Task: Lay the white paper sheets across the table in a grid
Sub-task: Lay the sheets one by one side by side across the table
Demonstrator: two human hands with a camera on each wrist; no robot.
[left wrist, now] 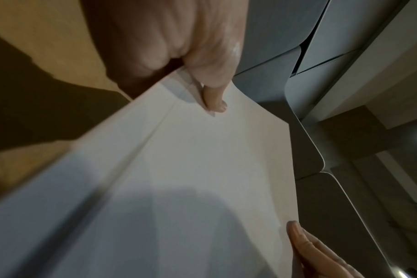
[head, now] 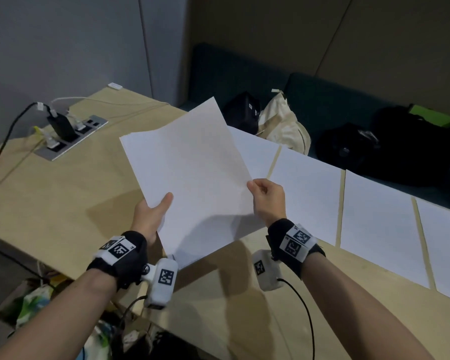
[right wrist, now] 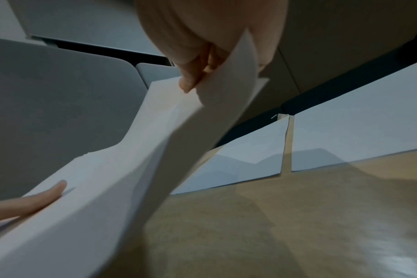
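Two bare forearms wearing black wrist straps with white tagged camera pods reach out over a pale wooden counter (head: 63,193), holding a thin stack of white paper sheets (head: 190,165) in the air above it. On the stack's near left edge the left hand (head: 151,214) grips with its thumb on top and its fingers (right wrist: 36,199) flat underneath. Opposite it, the right hand (head: 266,198) pinches the right edge of the top sheet between curled fingers (right wrist: 191,82) and thumb; the right wrist view shows that sheet lifting away from those below it.

Along the counter's far edge four laid white sheets (head: 307,193) lie flat in a row, side by side with narrow strips of wood showing between them; the leftmost is partly hidden behind the stack.

By the look of it, the step in hand is peeling off one sheet for placing, with only part of the grid laid so far. Next the single sheet needs to come free without dragging a second one along, then be set down square to its neighbours with a matching gap.

Beyond the counter, a cream cloth tote bag (head: 283,123) and black bags (head: 374,146) sit on a dark green bench; their contents cannot be seen. A grey recessed socket panel (head: 73,136) holds several plugs and chargers.
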